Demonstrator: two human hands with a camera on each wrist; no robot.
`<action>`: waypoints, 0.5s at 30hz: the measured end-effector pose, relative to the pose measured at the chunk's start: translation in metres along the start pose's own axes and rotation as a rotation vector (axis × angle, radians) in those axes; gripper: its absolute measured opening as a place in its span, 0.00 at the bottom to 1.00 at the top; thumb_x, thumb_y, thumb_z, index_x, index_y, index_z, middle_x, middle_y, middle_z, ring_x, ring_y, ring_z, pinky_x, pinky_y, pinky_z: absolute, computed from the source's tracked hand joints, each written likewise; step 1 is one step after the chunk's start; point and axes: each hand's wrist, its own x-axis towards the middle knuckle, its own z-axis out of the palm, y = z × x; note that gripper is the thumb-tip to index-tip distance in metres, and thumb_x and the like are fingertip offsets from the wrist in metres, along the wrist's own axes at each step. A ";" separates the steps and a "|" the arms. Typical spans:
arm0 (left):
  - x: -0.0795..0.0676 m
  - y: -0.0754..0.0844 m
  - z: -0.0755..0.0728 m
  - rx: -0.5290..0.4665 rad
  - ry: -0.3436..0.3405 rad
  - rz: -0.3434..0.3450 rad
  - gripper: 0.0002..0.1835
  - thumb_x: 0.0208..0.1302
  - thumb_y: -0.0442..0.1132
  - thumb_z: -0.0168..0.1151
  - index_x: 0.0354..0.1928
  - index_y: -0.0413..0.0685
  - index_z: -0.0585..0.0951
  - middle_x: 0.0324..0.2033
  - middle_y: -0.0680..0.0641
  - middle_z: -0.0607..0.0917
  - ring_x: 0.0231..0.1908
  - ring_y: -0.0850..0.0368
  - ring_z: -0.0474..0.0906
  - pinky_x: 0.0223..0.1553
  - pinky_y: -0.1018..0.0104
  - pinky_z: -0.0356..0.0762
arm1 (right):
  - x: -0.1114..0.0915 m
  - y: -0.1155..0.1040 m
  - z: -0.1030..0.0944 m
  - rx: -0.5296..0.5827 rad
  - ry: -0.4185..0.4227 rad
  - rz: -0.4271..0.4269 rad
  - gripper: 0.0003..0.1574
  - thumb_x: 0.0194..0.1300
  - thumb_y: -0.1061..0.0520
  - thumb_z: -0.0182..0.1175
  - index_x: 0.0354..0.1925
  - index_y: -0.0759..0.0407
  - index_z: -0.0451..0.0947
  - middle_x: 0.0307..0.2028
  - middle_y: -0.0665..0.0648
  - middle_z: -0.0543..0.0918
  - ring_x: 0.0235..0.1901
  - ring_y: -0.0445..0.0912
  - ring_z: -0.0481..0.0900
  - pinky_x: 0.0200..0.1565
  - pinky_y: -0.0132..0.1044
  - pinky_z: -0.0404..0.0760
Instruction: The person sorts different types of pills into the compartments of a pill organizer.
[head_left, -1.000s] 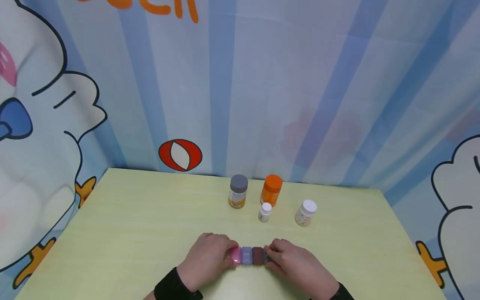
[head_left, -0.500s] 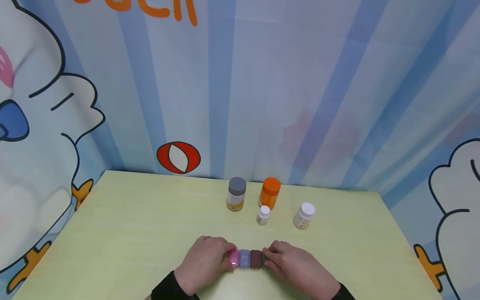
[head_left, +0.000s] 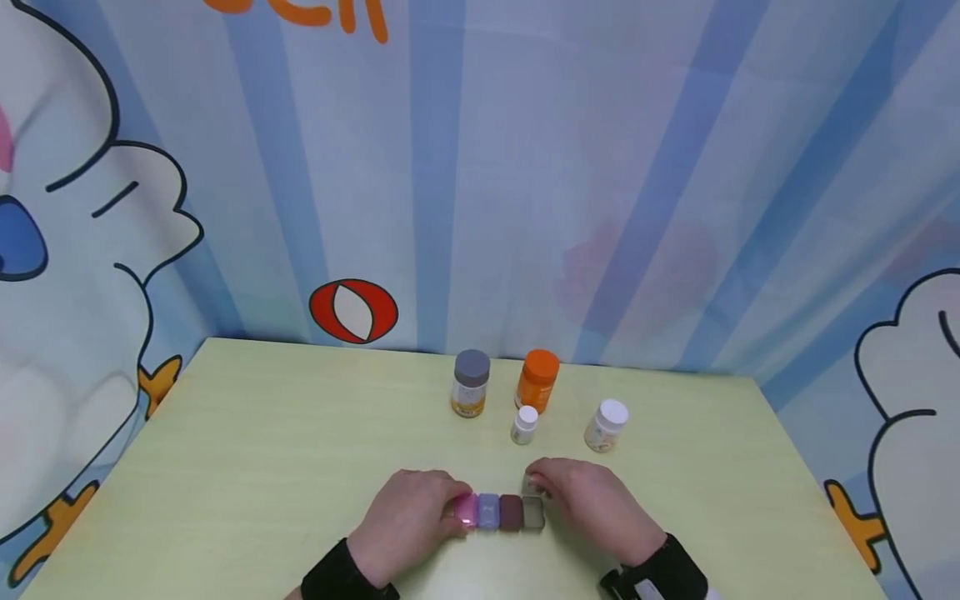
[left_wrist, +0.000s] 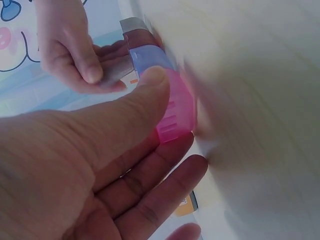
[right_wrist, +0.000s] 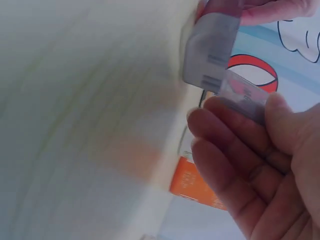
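The left hand [head_left: 411, 518] grips the pink end of the pill box [head_left: 489, 512] on the tabletop [head_left: 262, 467]; the right hand [head_left: 594, 507] pinches its raised lid [right_wrist: 245, 99]. Opening seems in hand, next probably needing steady hold, gentle tilting. Bottles [head_left: 537, 385] stand behind.

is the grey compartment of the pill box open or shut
Open: its lid stands raised away from the grey compartment, pinched by the right hand.
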 end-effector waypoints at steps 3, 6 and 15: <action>0.001 0.000 0.000 -0.012 -0.015 -0.009 0.21 0.47 0.52 0.69 0.45 0.58 0.81 0.35 0.58 0.83 0.34 0.64 0.75 0.40 0.61 0.73 | 0.007 0.005 0.003 0.012 -0.004 0.056 0.13 0.63 0.50 0.56 0.47 0.45 0.77 0.40 0.40 0.81 0.38 0.34 0.76 0.45 0.38 0.78; 0.001 0.001 0.000 -0.012 -0.021 -0.018 0.21 0.47 0.53 0.69 0.45 0.58 0.81 0.36 0.58 0.83 0.35 0.64 0.75 0.40 0.60 0.73 | 0.012 0.008 0.006 0.023 0.014 0.095 0.12 0.63 0.49 0.57 0.46 0.45 0.78 0.39 0.40 0.81 0.38 0.34 0.76 0.45 0.38 0.78; 0.000 0.000 0.000 -0.022 -0.023 -0.034 0.22 0.47 0.52 0.69 0.46 0.57 0.81 0.36 0.57 0.83 0.35 0.65 0.74 0.39 0.61 0.73 | 0.015 0.010 0.011 0.075 -0.010 0.112 0.06 0.59 0.50 0.61 0.37 0.44 0.81 0.29 0.39 0.78 0.28 0.34 0.72 0.36 0.32 0.77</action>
